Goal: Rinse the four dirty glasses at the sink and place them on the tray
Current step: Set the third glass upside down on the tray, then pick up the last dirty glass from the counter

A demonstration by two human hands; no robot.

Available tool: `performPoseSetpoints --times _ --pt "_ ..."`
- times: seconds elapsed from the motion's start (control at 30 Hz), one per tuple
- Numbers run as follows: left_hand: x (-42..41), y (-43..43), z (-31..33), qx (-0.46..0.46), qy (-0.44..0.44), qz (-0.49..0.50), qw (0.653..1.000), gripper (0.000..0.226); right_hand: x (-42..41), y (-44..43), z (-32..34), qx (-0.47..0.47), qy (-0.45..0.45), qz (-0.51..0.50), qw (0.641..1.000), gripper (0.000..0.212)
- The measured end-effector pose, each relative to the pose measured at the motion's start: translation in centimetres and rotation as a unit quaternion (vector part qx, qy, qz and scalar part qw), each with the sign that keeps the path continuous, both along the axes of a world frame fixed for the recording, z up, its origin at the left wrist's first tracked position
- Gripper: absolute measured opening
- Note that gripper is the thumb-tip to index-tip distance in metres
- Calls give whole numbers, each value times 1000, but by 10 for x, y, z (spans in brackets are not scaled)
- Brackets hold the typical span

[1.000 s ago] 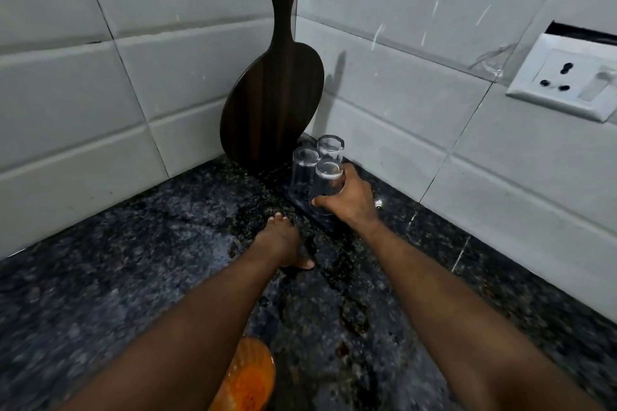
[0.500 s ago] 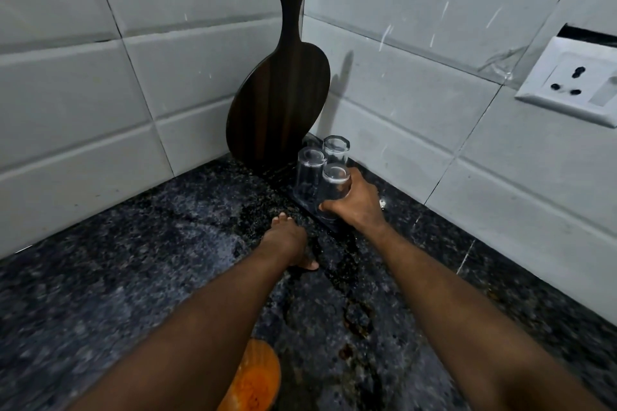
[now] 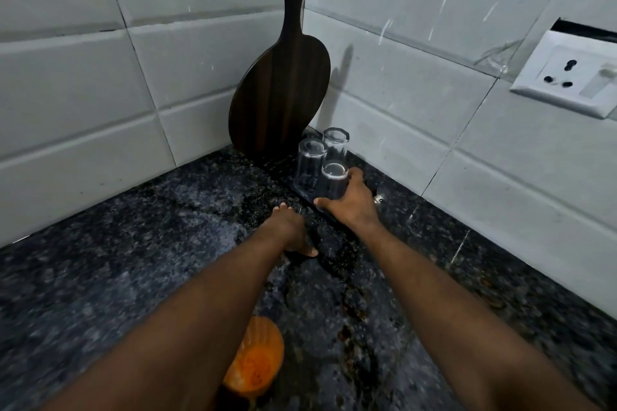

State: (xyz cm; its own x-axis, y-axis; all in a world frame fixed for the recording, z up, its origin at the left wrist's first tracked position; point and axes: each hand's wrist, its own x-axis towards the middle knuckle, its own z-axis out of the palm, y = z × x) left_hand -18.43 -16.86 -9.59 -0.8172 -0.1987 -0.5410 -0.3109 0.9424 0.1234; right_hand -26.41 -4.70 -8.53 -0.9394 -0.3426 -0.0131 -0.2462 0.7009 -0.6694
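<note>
Right hand [image 3: 351, 207] is gripping the upturned glass [image 3: 334, 181] farthest from the wooden board [image 3: 280, 77]; left hand [image 3: 287, 229] is resting, seemingly loose-fingered, nearer still.

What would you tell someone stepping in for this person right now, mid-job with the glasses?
Right hand grips the front glass, upside down on the tray in the corner.
Left hand rests on the counter, holding nothing.
Back glass and left glass stand upside down on the tray too.
Done: three glasses placed. Left: let go of the front glass; a fourth glass and the sink are out of view.
</note>
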Motion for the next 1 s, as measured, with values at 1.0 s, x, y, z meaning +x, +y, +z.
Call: performPoseSetpoints --times 1.0 --pt "218 43 89 280 100 384 874 43 219 58 18 -118 -124 314 934 69"
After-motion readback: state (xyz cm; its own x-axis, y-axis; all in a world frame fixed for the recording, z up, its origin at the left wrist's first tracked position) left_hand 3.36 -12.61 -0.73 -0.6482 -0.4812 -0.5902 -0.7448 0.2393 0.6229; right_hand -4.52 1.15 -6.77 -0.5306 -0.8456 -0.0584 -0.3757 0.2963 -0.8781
